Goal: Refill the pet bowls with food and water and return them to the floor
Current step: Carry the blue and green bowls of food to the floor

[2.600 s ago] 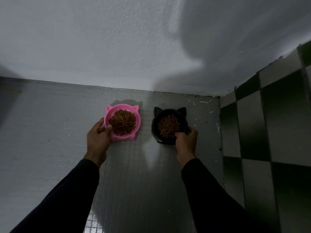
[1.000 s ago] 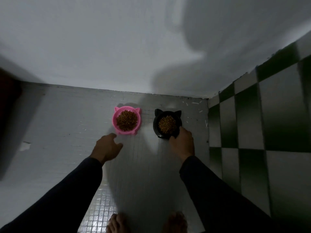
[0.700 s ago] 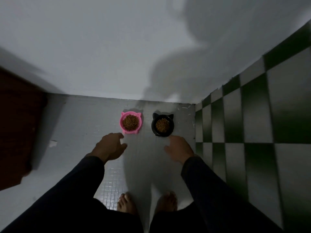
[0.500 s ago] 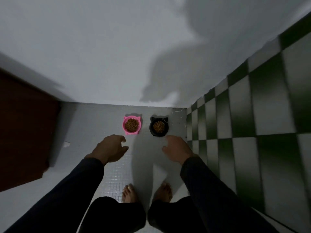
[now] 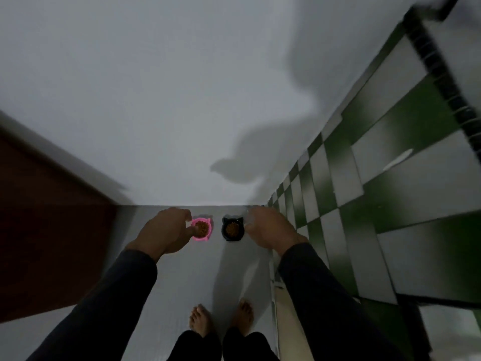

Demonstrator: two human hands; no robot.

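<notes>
A pink cat-eared bowl [image 5: 203, 229] full of brown kibble stands on the pale tiled floor near the white wall. Right beside it stands a black cat-eared bowl [image 5: 232, 229], also holding kibble. Both bowls are far below me. My left hand [image 5: 166, 230] hangs in the air with loosely curled fingers and holds nothing; it overlaps the pink bowl's left edge in the view. My right hand [image 5: 268, 229] hangs likewise, empty, to the right of the black bowl. Neither hand touches a bowl.
A green-and-white checked tiled wall [image 5: 364, 204] runs along the right. A dark reddish-brown door or panel [image 5: 44, 230] fills the left. My bare feet [image 5: 221, 319] stand on the floor [image 5: 182, 282] well back from the bowls.
Both hands let go of the bowls on the floor and rose away. The view pulled up and back as I stood, so the bowls look smaller and my feet show.
</notes>
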